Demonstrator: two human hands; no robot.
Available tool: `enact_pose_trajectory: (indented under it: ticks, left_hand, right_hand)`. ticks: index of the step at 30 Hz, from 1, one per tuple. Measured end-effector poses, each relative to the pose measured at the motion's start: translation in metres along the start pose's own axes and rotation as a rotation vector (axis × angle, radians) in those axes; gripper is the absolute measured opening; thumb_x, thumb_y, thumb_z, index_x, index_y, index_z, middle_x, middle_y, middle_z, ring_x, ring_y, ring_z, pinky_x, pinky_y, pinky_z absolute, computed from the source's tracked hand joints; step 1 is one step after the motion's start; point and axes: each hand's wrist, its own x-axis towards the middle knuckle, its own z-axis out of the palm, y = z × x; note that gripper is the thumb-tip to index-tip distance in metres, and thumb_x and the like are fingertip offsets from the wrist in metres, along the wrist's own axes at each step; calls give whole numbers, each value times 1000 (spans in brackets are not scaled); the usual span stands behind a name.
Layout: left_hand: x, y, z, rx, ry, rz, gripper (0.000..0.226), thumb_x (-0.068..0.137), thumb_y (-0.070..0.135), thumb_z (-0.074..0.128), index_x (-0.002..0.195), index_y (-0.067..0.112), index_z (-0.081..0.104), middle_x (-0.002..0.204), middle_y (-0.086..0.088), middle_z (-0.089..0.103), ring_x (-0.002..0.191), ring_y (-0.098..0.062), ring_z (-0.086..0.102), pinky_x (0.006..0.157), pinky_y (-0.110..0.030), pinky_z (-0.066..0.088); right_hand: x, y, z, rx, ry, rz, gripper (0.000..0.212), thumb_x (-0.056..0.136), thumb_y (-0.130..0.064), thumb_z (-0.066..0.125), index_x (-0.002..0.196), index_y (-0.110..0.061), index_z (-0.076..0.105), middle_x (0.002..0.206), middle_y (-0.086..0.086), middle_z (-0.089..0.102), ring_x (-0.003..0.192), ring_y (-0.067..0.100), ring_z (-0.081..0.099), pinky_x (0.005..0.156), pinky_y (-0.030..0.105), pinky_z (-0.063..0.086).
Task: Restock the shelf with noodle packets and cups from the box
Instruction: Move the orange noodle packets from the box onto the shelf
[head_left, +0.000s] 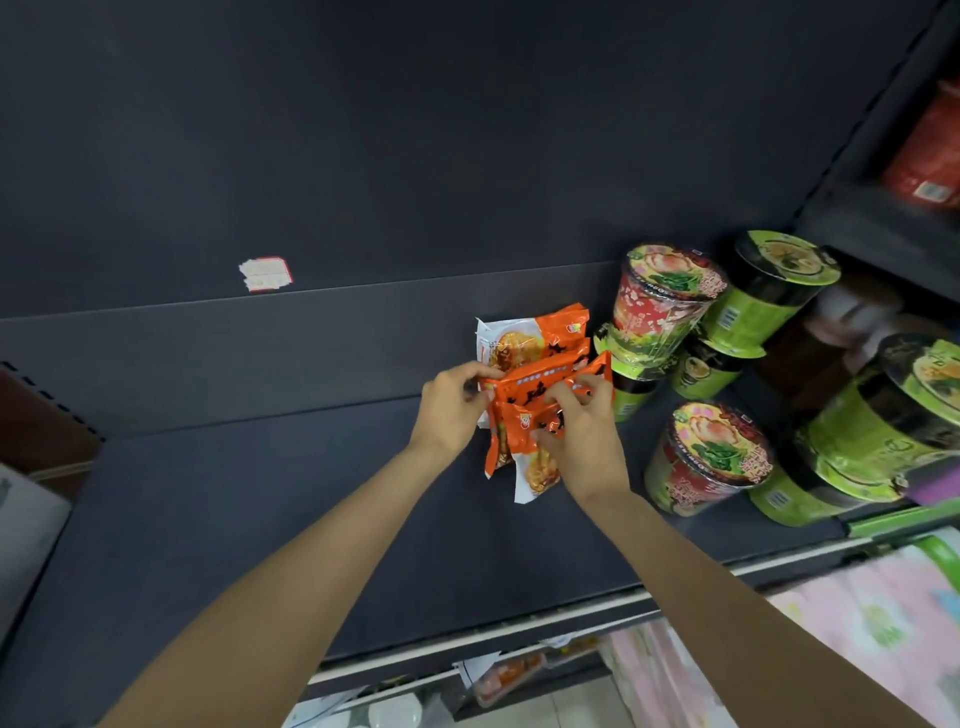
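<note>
A person reaches both arms deep onto a dark shelf (260, 493) to settle a small stack of orange noodle packets (535, 395) against the back panel, just left of a cluster of noodle cups (670, 301). Seen from the head camera, the left hand (449, 410) curls its fingers over the left edge of the stack, thumb and fingertips pinching the wrapper, while the right hand (582, 431) clamps the right side of the nearest packet, its fingers (576, 392) bent over the top face and the thumb tucked beneath. The packets lie overlapped and slightly fanned between the two hands, the farthest one poking out beyond the fingers toward the rear of the shelf, the nearest one trailing a white corner toward the front edge. The two-sided grip appears meant to square the loose, slippery wrappers into a tidy row beside the cups, which stand stacked in two tiers at the right. Much of the shelf to the left shows bare dark surface, with a torn price label (265, 274) stuck on the back panel. The box named in the task is not in view; restocking seems well short of finished.
</note>
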Motion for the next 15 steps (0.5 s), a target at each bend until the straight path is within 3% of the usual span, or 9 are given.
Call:
enact_pose_trajectory:
  ticks: [5, 8, 11, 15]
  left_hand:
    - [10, 2, 0, 36, -25, 41, 22, 91, 8, 59, 109, 17, 67, 110, -5, 64, 82, -12, 66, 69, -7, 49]
    - [9, -2, -1, 59, -78, 42, 28, 86, 21, 67, 114, 22, 63, 115, -2, 57, 97, -13, 62, 78, -11, 49]
    - [6, -9, -2, 119, -175, 45, 54, 73, 24, 80, 121, 24, 56, 118, 4, 48, 109, -11, 52, 94, -23, 44]
    - [3, -14, -1, 164, -210, 51, 74, 69, 16, 82, 132, 20, 44, 126, 4, 38, 116, -9, 43, 97, -18, 35]
  right_hand:
    - [9, -9, 6, -79, 116, 11, 20, 83, -16, 68, 97, -15, 54, 132, 6, 40, 118, 27, 43, 78, 38, 47]
    - [13, -7, 10, -127, 157, -88, 22, 77, -14, 73, 92, -11, 58, 118, 8, 54, 110, 30, 47, 80, 40, 48]
    - [17, -1, 11, -153, 131, -202, 36, 69, -10, 78, 100, -13, 61, 112, 7, 58, 108, 29, 51, 86, 40, 49]
    - [18, 10, 9, -185, 8, -245, 60, 67, -15, 82, 121, -17, 57, 123, 5, 53, 121, 27, 43, 96, 40, 43]
